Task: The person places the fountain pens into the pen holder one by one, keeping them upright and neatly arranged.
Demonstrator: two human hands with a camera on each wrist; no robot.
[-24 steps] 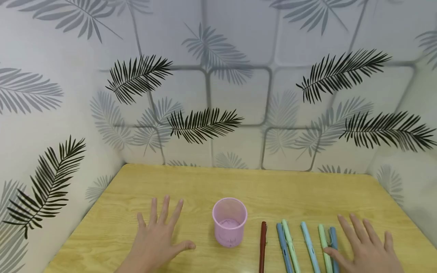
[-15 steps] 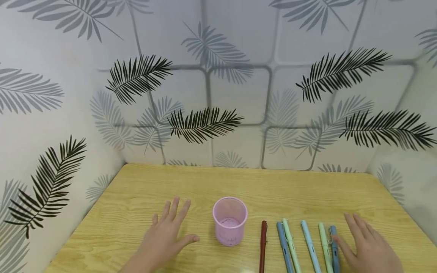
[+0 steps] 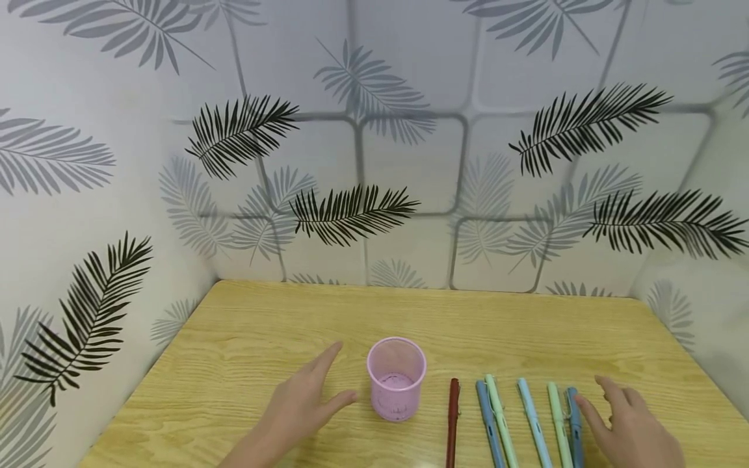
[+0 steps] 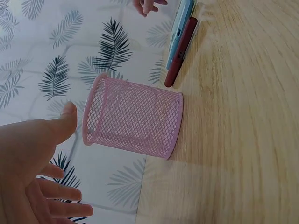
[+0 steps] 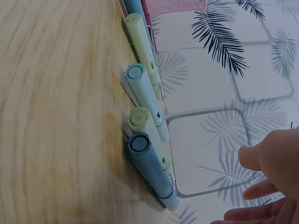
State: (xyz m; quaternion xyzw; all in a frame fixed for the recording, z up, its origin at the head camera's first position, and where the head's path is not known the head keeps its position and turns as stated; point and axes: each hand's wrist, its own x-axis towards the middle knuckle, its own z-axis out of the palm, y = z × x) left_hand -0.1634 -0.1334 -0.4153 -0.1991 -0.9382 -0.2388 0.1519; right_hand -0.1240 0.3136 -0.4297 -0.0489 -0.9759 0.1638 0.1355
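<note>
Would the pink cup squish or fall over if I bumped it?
The pink cup is probably light, since its walls are see-through mesh. It likely won't squish easily: a thicker rim rings its top. A low nudge might just slide it, because its base looks nearly as wide as its mouth.

- Your left hand (image 4: 28, 161) opens beside the pink mesh pencil cup (image 4: 133, 119), thumb just clear of its rim.
- The cup stands upright on the wood-grain worktop (image 4: 233, 121).
- Beyond it you have a dark red pen (image 4: 181, 52), a light blue pen (image 4: 183, 16) behind.
- Your right hand (image 4: 148, 5) shows farther off.
</note>
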